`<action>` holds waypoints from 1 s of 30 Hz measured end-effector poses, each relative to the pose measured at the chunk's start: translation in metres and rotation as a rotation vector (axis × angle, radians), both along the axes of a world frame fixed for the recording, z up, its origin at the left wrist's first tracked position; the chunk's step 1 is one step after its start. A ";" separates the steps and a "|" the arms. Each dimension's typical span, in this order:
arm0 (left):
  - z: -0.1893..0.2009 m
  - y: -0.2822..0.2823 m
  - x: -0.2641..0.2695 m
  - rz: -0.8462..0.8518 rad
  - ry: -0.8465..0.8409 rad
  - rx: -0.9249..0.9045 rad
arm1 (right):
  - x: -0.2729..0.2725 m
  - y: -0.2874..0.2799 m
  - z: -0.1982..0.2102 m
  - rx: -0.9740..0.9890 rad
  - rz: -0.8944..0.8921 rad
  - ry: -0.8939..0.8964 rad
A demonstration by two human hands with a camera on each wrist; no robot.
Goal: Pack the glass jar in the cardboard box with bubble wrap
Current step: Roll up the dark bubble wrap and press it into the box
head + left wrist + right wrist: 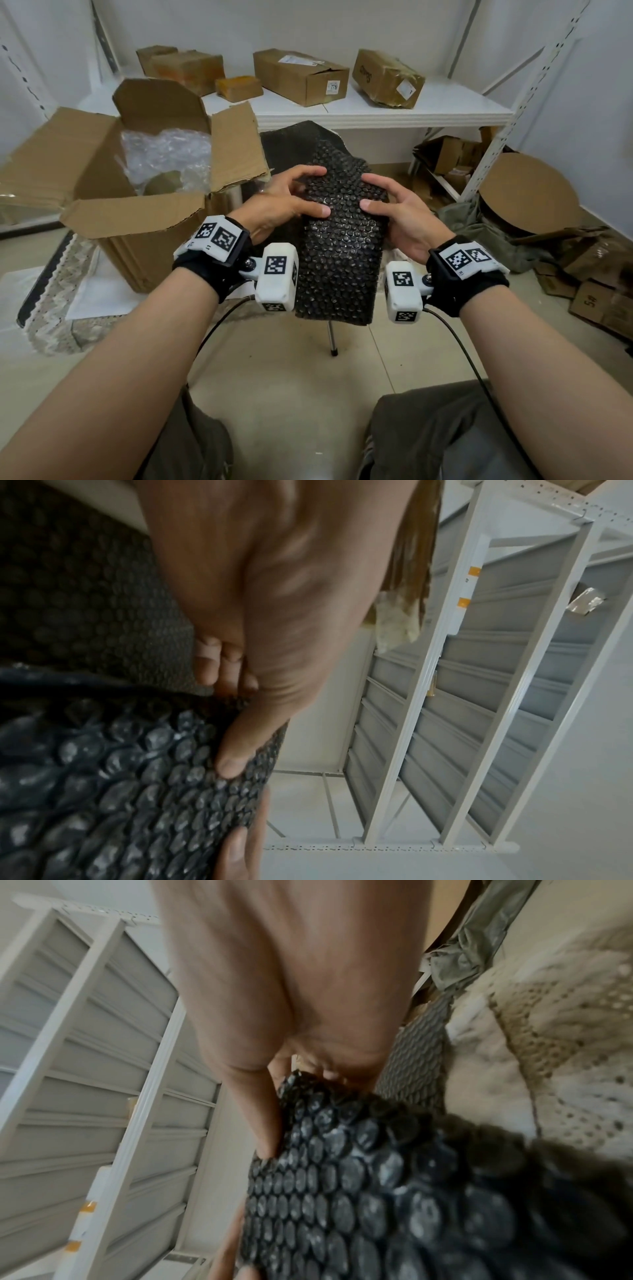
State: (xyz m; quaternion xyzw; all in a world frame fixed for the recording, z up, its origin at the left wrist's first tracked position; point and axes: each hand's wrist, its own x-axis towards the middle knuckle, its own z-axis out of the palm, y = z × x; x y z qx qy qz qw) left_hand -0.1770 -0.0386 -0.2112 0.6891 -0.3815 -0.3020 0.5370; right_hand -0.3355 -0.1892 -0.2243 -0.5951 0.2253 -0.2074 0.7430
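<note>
A bundle of black bubble wrap (342,246) is held in front of me, above a small stool. My left hand (310,192) grips its upper left side, with the thumb on the front and the fingers curled over the top. My right hand (371,192) grips the upper right side the same way. In the left wrist view the left hand's thumb (240,737) presses into the black bubble wrap (120,791). The right wrist view shows the right hand (274,1096) along the wrap's (377,1191) edge. No glass jar shows; the wrap hides whatever is inside. The open cardboard box (137,212) stands to the left.
Clear bubble wrap (168,157) fills the open box. Behind it, a white shelf (376,116) carries several closed cartons. Flattened cardboard (599,301) and a round cardboard disc (527,192) lie at the right. A lace cloth (58,291) lies at the left, and one stool leg (331,337) stands below the wrap.
</note>
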 end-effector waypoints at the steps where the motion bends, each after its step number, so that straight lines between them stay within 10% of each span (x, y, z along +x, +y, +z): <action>1: 0.000 -0.001 0.000 0.011 -0.014 -0.003 | 0.001 0.000 0.000 -0.001 0.019 0.004; 30: 0.007 -0.004 -0.015 0.130 0.086 -0.094 | 0.003 0.012 0.011 -0.063 -0.091 0.067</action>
